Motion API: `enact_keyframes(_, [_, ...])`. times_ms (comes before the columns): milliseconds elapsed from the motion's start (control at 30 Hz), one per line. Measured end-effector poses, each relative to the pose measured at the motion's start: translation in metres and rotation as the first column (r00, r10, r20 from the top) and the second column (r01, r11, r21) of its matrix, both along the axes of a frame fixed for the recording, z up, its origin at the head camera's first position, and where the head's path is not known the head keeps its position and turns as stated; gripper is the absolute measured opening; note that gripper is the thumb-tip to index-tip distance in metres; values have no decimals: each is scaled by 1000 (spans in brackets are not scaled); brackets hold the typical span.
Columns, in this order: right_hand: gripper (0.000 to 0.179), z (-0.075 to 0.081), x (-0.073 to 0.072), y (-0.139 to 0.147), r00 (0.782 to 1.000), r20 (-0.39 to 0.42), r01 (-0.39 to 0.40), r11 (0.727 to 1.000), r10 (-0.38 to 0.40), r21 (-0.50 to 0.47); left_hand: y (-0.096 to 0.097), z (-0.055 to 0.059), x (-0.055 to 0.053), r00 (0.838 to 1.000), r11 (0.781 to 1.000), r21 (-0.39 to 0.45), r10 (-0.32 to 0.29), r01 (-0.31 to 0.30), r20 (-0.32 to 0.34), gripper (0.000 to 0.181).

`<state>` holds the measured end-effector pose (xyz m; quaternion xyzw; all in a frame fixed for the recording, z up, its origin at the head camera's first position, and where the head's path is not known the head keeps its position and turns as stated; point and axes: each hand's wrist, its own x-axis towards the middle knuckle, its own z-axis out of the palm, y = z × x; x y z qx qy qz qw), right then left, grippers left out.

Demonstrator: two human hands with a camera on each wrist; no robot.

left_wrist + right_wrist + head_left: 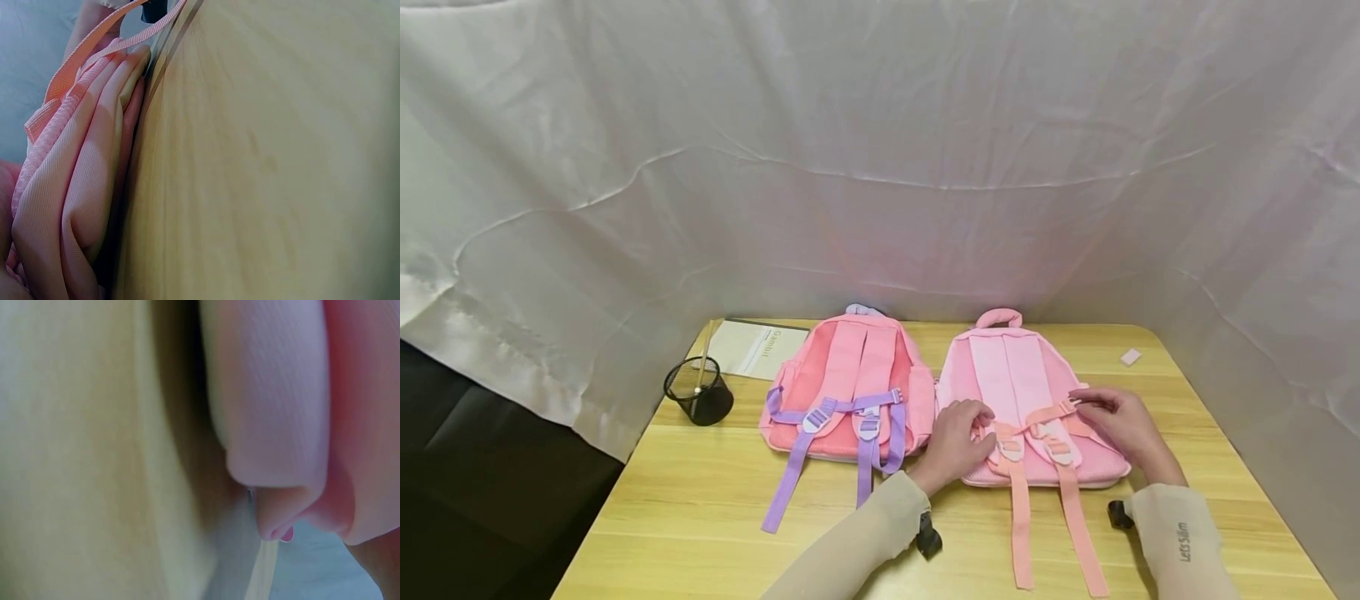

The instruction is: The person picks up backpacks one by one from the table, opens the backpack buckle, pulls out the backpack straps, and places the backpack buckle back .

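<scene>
A light pink backpack (958, 367) lies on the table with its back panel and shoulder straps facing up. An orange strap (1039, 414) with a buckle crosses its shoulder straps. My right hand (1120, 421) pinches the buckle end of this strap at the bag's right side. At the left side, my left hand (955, 437) rests with bent fingers, a gap showing between thumb and fingertips. In the left wrist view, the bag's side (81, 181) fills the left part. Pink fabric (275, 394) hides most of the right hand in the right wrist view.
Left of it lies a second, coral-pink backpack (842, 367) with purple straps (790, 483). A black mesh pen cup (707, 404) holding a stick stands beside a notebook (756, 348). A small pale block (1131, 357) sits at the back right. Grey curtains (880, 167) surround the wooden table (700, 517).
</scene>
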<state>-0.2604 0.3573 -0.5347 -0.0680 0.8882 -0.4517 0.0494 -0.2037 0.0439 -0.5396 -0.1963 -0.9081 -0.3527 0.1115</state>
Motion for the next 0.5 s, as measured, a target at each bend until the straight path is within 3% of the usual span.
enact_keyframes(500, [35,3,6,-9,1000,-20,5,999,-4,50,0,1,1,1000,1000,2,1,-1,-15,24])
